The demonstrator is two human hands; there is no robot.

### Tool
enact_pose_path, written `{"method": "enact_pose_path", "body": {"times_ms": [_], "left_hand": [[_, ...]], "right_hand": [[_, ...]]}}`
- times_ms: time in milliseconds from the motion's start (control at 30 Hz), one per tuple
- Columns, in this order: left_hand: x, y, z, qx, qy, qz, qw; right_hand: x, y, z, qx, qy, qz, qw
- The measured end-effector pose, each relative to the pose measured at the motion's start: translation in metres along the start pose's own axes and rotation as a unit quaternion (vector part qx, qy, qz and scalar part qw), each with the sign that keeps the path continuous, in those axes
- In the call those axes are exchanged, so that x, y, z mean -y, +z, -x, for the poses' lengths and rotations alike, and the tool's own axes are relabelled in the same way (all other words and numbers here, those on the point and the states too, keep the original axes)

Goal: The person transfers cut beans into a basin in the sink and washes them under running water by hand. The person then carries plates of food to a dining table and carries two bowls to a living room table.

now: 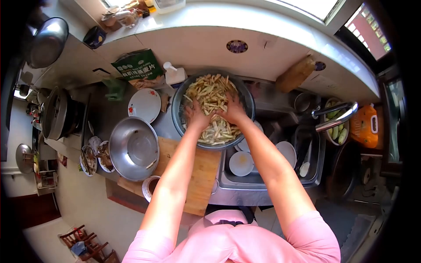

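Note:
A large grey basin point(176, 127) holds a heap of pale, cut vegetable strips point(212, 87), yellowish toward the far side and paler green near me. Both of my hands are inside it, pressing on the strips. My left hand point(197, 116) lies at the left of the heap, its fingers spread and partly sunk among the strips. On the right side, my right hand point(232, 110) has its fingers apart, with some fingertips hidden. The two thumbs come close together near the middle; whether they touch I cannot tell.
Left of the basin are an empty steel bowl point(133, 148), a white plate point(144, 106) and a wooden cutting board point(204, 179). A small bowl of dark liquid point(149, 186) sits by my left forearm. The sink point(263, 182) holds dishes point(241, 163); a faucet point(337, 125) stands right.

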State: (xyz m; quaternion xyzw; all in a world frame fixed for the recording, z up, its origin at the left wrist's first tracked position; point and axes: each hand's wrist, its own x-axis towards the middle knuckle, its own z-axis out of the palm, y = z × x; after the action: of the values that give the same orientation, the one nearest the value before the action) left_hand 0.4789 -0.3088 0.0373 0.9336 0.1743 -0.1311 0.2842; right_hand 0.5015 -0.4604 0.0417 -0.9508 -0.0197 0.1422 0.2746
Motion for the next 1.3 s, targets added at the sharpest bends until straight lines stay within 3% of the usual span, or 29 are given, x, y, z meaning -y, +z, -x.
{"method": "enact_pose_path", "body": {"times_ms": [67, 133, 200, 267, 333, 367, 400, 467, 533, 633, 667, 733, 800, 867, 933, 1000, 1033, 1167, 1300], "left_hand": [[0.002, 0.005, -0.008, 0.028, -0.002, -0.030, 0.999], [0.002, 0.008, -0.026, 0.040, 0.003, -0.051, 0.998], [0.002, 0.011, -0.035, 0.052, -0.029, -0.098, 0.993], [0.006, 0.006, -0.030, 0.011, 0.002, -0.100, 0.995], [-0.003, -0.007, -0.032, 0.035, -0.002, -0.084, 0.996], [-0.002, -0.009, -0.024, -0.028, 0.036, -0.090, 0.995], [-0.006, -0.018, -0.017, -0.031, 0.034, -0.094, 0.995], [-0.011, -0.032, 0.004, -0.083, 0.107, 0.020, 0.991], [-0.002, -0.024, 0.003, -0.192, 0.186, 0.040, 0.963], [-0.019, -0.042, 0.027, -0.206, 0.188, 0.087, 0.956], [-0.017, -0.042, 0.027, -0.202, 0.207, 0.088, 0.953], [-0.022, -0.059, 0.041, -0.048, 0.172, 0.037, 0.983], [-0.027, -0.078, 0.049, 0.053, 0.149, -0.038, 0.987], [-0.024, -0.077, 0.034, 0.057, 0.159, -0.008, 0.986], [-0.016, -0.067, 0.016, 0.061, 0.156, 0.027, 0.986], [-0.016, -0.055, -0.007, -0.006, 0.153, 0.054, 0.987], [-0.018, -0.056, -0.011, 0.007, 0.143, 0.020, 0.989], [-0.016, -0.037, -0.022, 0.024, 0.129, -0.044, 0.990], [0.000, -0.010, -0.044, 0.054, 0.099, -0.048, 0.992]], "right_hand": [[0.001, 0.005, -0.006, 0.031, 0.018, 0.038, 0.999], [0.003, 0.007, -0.015, -0.008, -0.005, 0.082, 0.997], [0.001, 0.002, -0.022, 0.001, -0.010, 0.064, 0.998], [-0.003, -0.001, -0.019, 0.010, -0.013, 0.047, 0.999], [-0.005, -0.012, -0.024, 0.001, -0.040, 0.039, 0.998], [-0.008, -0.016, -0.025, -0.004, -0.046, 0.036, 0.998], [-0.005, -0.025, -0.018, -0.018, -0.062, 0.028, 0.998], [-0.002, -0.033, -0.006, -0.054, -0.085, 0.003, 0.995], [0.007, -0.046, 0.000, -0.066, -0.120, -0.003, 0.991], [0.026, -0.064, 0.011, -0.065, -0.185, -0.025, 0.980], [0.030, -0.071, 0.015, -0.026, -0.185, -0.015, 0.982], [0.029, -0.079, 0.024, -0.028, -0.241, -0.024, 0.970], [0.035, -0.092, 0.030, 0.016, -0.201, -0.046, 0.978], [0.039, -0.101, 0.026, 0.110, -0.113, 0.023, 0.987], [0.039, -0.094, 0.020, 0.125, -0.093, 0.030, 0.987], [0.043, -0.082, 0.014, -0.010, -0.111, -0.004, 0.994], [0.033, -0.067, -0.001, -0.035, -0.137, 0.009, 0.990], [0.010, -0.016, -0.035, 0.008, -0.141, 0.075, 0.987], [0.004, 0.005, -0.038, 0.028, -0.077, 0.109, 0.991]]}}
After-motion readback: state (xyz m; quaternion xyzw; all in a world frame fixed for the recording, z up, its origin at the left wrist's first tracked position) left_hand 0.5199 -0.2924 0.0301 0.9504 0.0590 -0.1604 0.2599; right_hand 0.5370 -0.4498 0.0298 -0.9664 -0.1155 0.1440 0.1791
